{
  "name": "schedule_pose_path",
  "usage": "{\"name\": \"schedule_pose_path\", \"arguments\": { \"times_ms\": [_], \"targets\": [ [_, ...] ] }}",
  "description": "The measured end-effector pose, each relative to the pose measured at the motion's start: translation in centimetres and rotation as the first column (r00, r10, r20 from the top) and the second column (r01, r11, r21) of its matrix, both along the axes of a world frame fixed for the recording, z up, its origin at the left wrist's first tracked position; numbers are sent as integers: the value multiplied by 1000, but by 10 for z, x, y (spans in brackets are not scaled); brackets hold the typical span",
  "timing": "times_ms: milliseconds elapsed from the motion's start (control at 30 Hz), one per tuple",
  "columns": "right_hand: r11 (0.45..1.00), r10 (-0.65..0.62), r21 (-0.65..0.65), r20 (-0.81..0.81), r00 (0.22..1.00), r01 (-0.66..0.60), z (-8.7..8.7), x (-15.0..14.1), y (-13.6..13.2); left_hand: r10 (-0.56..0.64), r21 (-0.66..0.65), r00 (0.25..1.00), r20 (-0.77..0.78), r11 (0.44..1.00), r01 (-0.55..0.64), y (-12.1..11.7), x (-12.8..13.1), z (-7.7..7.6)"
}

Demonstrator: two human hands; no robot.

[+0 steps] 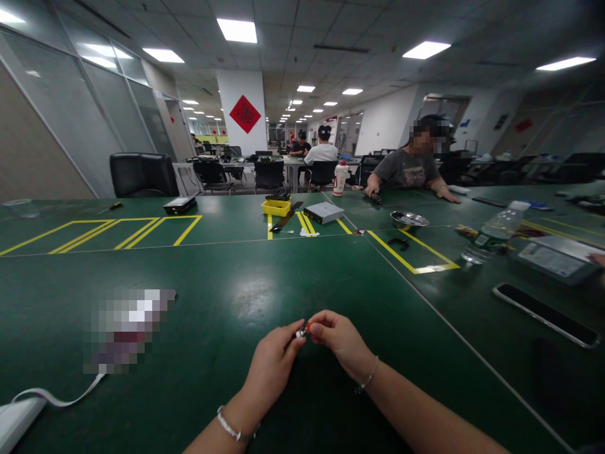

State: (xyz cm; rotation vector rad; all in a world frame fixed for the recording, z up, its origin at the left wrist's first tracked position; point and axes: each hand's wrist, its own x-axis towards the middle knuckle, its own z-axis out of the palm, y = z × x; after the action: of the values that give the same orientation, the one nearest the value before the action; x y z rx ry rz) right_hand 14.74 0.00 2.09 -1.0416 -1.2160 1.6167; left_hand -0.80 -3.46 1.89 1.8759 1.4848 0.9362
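Note:
My left hand (pixel 274 356) pinches a small white and metallic piece (pixel 300 332) between thumb and forefinger. Its exact kind is too small to make out. Right beside it, my right hand (pixel 341 340) is closed, thumb against fingers, on a small orange-red piece (pixel 309 327). The two pieces meet or nearly meet between my fingertips; whether they are joined I cannot tell. Both hands are held close together just above the green table (pixel 227 403), near its front edge.
A phone (pixel 546 314) and a water bottle (pixel 494 234) are at the right. A blurred-out device (pixel 137 328) on a white cable lies left. Farther back are a metal bowl (pixel 409 219), a grey box (pixel 323 213) and a yellow tray (pixel 276 207). Another person (pixel 411 164) sits across the table.

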Motion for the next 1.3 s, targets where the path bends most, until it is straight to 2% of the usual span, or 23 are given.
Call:
{"name": "schedule_pose_path", "arguments": {
  "times_ms": [167,400,600,900,1133,1233,1300],
  "targets": [
    [997,-62,40,63,996,59,1,-5,-3,9,19,1000,18,1000,-10,-2,2,0],
    [994,-112,-13,35,993,113,0,-11,-8,80,-10,994,75,997,-80,-4,5,5],
    [994,-90,-54,-2,996,90,-2,-16,-17,120,-10,989,81,993,-119,-4,2,1],
    [996,-5,-93,-21,1000,3,8,-13,-20,160,8,986,41,987,-161,-4,1,2],
    [999,-20,-43,49,999,22,8,-10,-17,120,62,992,-27,991,-118,-5,3,-2],
    [998,-42,54,100,994,37,10,-5,-10,46,82,999,-18,996,-45,-5,3,-2],
    [986,-104,149,170,980,78,13,5,1,26,81,1000,-1,996,-26,-5,3,-1]
  ]
}}
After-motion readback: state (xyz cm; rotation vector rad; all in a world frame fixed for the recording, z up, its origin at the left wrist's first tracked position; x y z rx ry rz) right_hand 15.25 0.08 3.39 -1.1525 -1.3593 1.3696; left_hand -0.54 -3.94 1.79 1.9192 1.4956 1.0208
